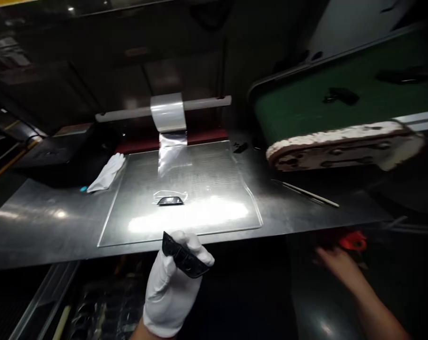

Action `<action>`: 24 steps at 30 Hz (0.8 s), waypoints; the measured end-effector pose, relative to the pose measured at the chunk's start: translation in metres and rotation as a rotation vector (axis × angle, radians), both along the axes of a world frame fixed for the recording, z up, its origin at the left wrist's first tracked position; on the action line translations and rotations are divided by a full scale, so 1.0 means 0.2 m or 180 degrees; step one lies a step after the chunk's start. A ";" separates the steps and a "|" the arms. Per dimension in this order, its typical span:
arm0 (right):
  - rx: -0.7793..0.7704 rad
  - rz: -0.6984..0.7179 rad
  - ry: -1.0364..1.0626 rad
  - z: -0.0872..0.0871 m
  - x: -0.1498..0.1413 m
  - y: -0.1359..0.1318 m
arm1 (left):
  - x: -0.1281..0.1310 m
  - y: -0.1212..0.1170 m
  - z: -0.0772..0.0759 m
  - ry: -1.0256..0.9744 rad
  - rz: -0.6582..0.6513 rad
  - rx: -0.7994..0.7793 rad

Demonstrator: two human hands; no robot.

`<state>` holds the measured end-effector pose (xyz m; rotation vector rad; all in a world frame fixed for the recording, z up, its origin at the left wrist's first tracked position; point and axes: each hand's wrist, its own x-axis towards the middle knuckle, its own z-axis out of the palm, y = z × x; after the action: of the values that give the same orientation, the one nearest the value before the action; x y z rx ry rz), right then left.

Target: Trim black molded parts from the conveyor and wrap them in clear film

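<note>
My left hand (171, 288), in a white glove, is below the table's front edge, closed on a flat black plastic part (184, 256) pinched at the fingertips. My bare right hand (336, 264) reaches low to the right, under the table edge, close to a red object (352, 241); its fingers are dim and blurred. A second small black part (170, 200) lies on a clear mat (214, 189) on the metal table, with a curl of clear film around it. A strip of clear film (168, 113) hangs from a roll on a white rod down to the mat.
A loose white glove (107, 174) lies at the mat's left edge. A green conveyor belt (359, 94) carrying black parts juts in from the right, above the table. A thin rod (309, 194) lies on the table's right side. Dark equipment stands at left.
</note>
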<state>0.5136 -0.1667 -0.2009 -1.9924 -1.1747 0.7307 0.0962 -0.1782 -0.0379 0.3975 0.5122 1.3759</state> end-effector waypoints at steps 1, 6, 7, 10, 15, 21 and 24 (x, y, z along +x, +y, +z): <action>-0.0200 0.0278 0.0144 0.01 -0.06 -0.02 | -0.02 0.00 0.00 -0.0020 0.0046 -0.0001; -0.0411 0.1710 0.0504 0.44 -0.55 -0.10 | -0.10 -0.01 -0.03 0.0233 0.0025 0.0019; -0.0073 0.2080 0.0419 0.58 -0.67 -0.08 | -0.11 -0.01 -0.04 0.0293 0.0017 0.0013; 0.1124 0.2929 0.0557 0.95 -1.02 0.04 | -0.13 -0.01 -0.06 0.0453 0.0077 -0.0054; 0.1424 0.3596 0.0446 1.13 -1.34 0.18 | -0.18 -0.04 -0.10 0.0756 0.0293 -0.0159; 0.1013 0.3884 0.0528 1.01 -1.38 0.21 | -0.24 -0.05 -0.14 0.1679 0.0256 -0.0342; 0.0510 0.3736 0.0997 0.97 -1.39 0.20 | -0.25 -0.02 -0.08 0.2196 0.0094 -0.0222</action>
<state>0.2363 -0.1266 -0.0069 -0.8462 -2.0754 1.3649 0.0457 -0.1822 -0.0536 0.8161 1.1294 1.2239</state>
